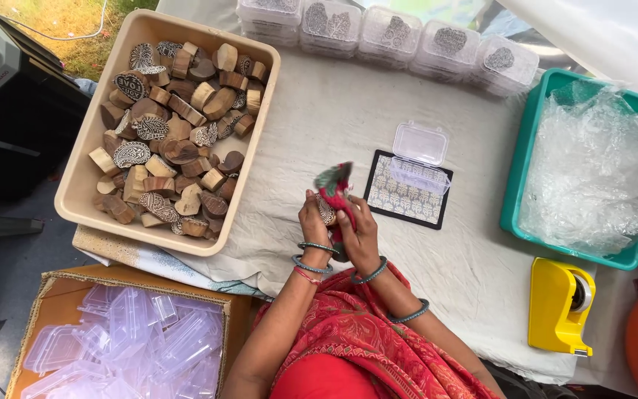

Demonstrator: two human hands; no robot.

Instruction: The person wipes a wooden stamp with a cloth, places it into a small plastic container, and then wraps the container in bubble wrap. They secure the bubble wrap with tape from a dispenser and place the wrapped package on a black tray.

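My left hand (314, 219) holds a small carved wooden stamp block (326, 211) over the white cloth-covered table (334, 118). My right hand (359, 233) grips a red and green cloth (334, 184) bunched against the block. Both wrists wear bangles. Just to the right lies an open clear plastic box (419, 155) on a patterned printed card (402, 199). To the left stands a beige tub (83, 177) filled with several carved wooden stamp blocks (175, 133).
A cardboard box (60, 295) of clear plastic cases sits at lower left. Closed clear boxes with stamps (393, 33) line the table's far edge. A teal tray (529, 148) holds bubble wrap (599, 162). A yellow tape dispenser (559, 304) rests at right.
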